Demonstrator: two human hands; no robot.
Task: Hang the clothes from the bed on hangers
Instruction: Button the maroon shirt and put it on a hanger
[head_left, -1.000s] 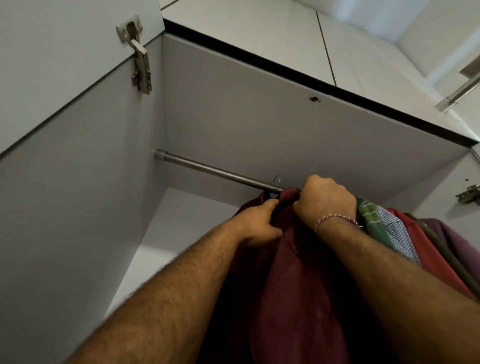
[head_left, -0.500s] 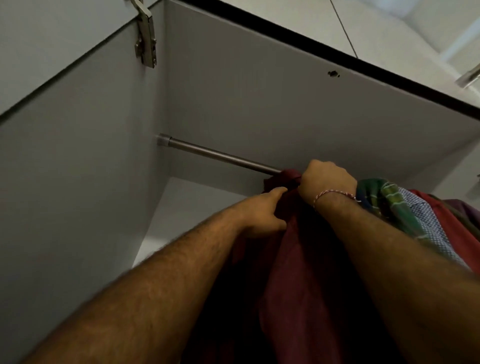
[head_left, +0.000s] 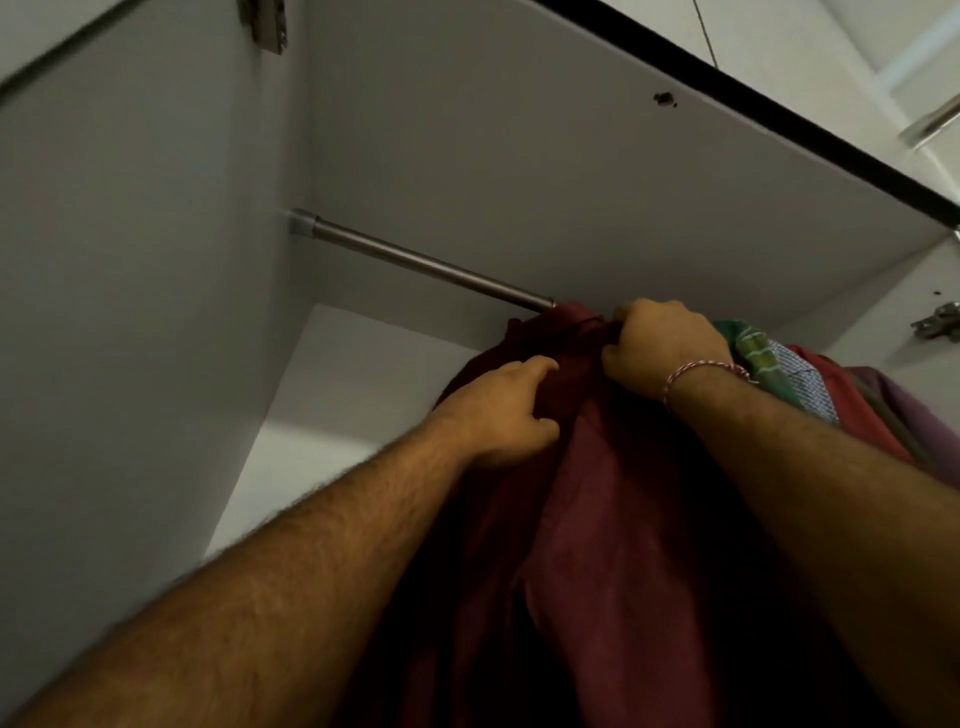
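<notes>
A maroon garment (head_left: 613, 519) hangs at the steel wardrobe rail (head_left: 415, 262), its top bunched right under the rail's visible end. My right hand (head_left: 665, 348) grips the garment's top together with a dark hanger part at the rail; the hanger's hook is hidden. My left hand (head_left: 501, 410) holds the garment's left shoulder, fingers curled into the cloth. Both forearms reach up from the bottom of the view.
Other hung clothes (head_left: 789, 374), green, blue-checked, red and purple, crowd the rail to the right of my right hand. The rail's left stretch is bare up to the white side wall (head_left: 130, 312). A door hinge (head_left: 940, 325) sits at right.
The view has tilted down, so the rail and hands sit lower in the picture. The hanger's metal hook, visible earlier above the rail, is now covered. My left hand slid slightly lower on the cloth.
</notes>
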